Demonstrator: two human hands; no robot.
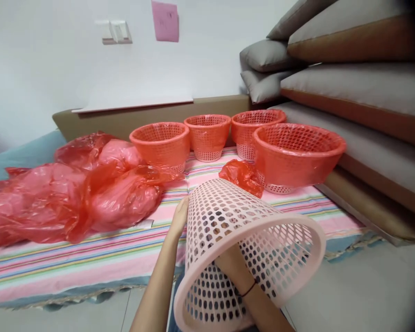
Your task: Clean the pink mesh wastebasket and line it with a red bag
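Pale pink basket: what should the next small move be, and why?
Probably draw the right hand out of the pale pink basket to reach the crumpled red bag just beyond: this basket is bare, while the four standing baskets have red plastic over their rims.

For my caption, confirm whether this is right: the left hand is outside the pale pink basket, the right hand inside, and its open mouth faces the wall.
Not quite: the head view shows the pale pink basket opening toward the camera, not the wall. The left hand is outside it and the right hand inside, as stated.
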